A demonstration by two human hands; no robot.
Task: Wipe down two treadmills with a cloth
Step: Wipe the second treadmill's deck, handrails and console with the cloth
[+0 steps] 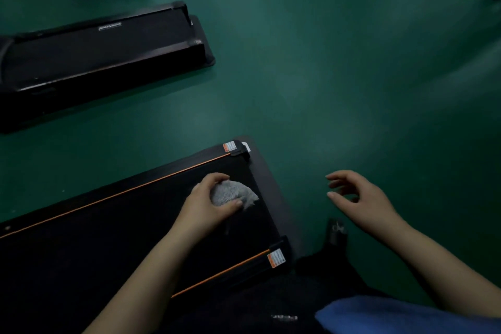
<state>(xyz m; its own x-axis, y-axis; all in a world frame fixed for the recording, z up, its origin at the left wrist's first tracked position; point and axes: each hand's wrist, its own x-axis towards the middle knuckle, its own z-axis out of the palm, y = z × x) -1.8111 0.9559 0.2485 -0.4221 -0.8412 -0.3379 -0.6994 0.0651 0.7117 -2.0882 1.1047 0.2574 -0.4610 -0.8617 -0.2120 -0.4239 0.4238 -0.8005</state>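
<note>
Left hand (210, 199): forearm reaching forward, fingers (217, 177) curled round a bunched grey cloth (235, 194) pressed on the black belt near the end of the near treadmill (108, 238). Right hand (357, 198): held over the green floor (352, 76), fingers apart, loosely bent, apparently holding nothing. Second treadmill (103, 54): well apart, upper left.

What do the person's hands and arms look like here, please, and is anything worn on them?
Both the left hand and the right hand are bare: no gloves, rings, watch or bands show. Both forearms are uncovered all the way to the bottom edge of the picture, so no sleeves are visible. A patch of blue fabric lies near the lower right corner; whether it is the person's clothing cannot be told.
</note>
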